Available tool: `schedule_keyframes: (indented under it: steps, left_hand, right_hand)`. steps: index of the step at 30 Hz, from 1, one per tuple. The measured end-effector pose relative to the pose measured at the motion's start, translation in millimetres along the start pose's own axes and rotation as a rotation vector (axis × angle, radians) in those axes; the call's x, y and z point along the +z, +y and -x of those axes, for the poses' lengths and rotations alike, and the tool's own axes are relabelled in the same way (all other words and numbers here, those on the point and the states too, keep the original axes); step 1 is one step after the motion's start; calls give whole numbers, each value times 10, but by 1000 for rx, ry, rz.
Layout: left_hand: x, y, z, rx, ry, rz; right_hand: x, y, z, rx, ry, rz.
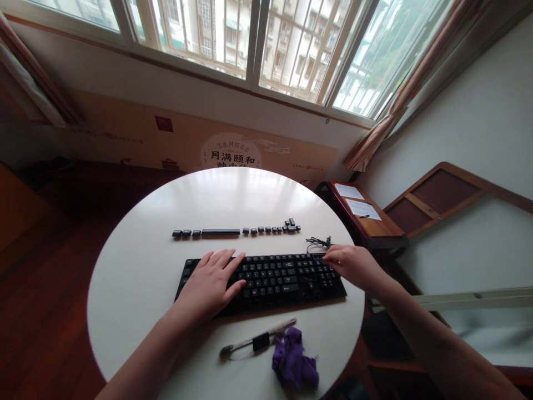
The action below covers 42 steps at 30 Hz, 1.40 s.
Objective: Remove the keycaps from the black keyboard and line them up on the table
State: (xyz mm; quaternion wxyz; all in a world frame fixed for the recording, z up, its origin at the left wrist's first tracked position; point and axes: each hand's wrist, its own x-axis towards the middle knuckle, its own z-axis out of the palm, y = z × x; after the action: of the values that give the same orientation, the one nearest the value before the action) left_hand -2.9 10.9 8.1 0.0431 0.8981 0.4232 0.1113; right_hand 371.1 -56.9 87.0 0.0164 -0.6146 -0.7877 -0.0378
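A black keyboard (270, 280) lies on a round white table (133, 278), and bare gaps show in its lower rows and right part. My left hand (210, 286) rests flat on the keyboard's left half, fingers spread. At the keyboard's upper right corner, my right hand (353, 266) has its fingertips pinched together; whatever may be between them is hidden. Beyond the keyboard, several loose keycaps stand in a row, among them a long space bar (220, 232). A bundled black cable (317, 243) lies just behind the right hand.
Nearer to me lie a toothbrush (241, 345), a small black piece (261, 342) against it, and a crumpled purple cloth (293, 358). Papers (363, 210) and a pen (364, 216) are on a wooden side table (375, 229) at right. Barred windows line the far wall.
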Motion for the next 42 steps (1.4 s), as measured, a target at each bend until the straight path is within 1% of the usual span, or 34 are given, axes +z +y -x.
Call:
schedule_keyframes:
  steps: [2,4,7,10,12,15,19,21,23,25,27,28,30,32,34,36,37,39,42]
  left_hand:
    - [3,1,1,-4,0,-4]
    - [4,2,4,-5,-2,-4]
    - [3,4,13,-8,-8,4]
    - [-4,5,21,-15,-6,14]
    - [-11,7,25,-15,2,21]
    - [-24,11,26,-11,7,26]
    - [-33,8,30,-10,20,31]
    - [-29,5,32,-9,27,35]
    - [-20,2,32,-7,27,35]
    - [-4,-1,28,-3,22,31]
    - [12,-4,19,0,23,28]
    - [20,-5,14,1,24,27]
    - [27,-6,2,-2,28,27]
    - [25,-3,-8,-6,23,25]
    - [16,4,-15,-10,14,20]
    - [7,12,-18,-12,3,13]
    - [5,15,-18,-13,2,12]
    - [4,19,-18,-14,7,11]
    - [5,25,-18,-13,12,4]
  right_hand:
    - [-86,14,-372,21,34,-20]
    - [-91,13,-778,51,13,-28]
    - [28,24,-1312,66,-21,-22]
    - [180,65,-1648,69,-78,-11]
    - [252,98,-1765,64,-126,-4]
    - [320,123,-1849,47,-190,7]
    - [380,68,-1917,19,-222,21]
    - [367,22,-1951,5,-218,20]
    - [287,-4,-1961,-6,-192,11]
    - [136,14,-1900,-12,-145,-10]
    - [-55,76,-1722,-18,-102,-38]
    - [-147,116,-1582,-29,-90,-60]
    - [-280,192,-1207,-78,-101,-125]
    - [-309,244,-755,-181,-143,-262]
    - [-232,277,-306,-189,-183,-338]
    - [-84,308,66,-112,-179,-363]
    - [-2,326,210,-76,-169,-373]
    - [148,362,405,-23,-132,-384]
    - [286,386,517,-5,-82,-356]
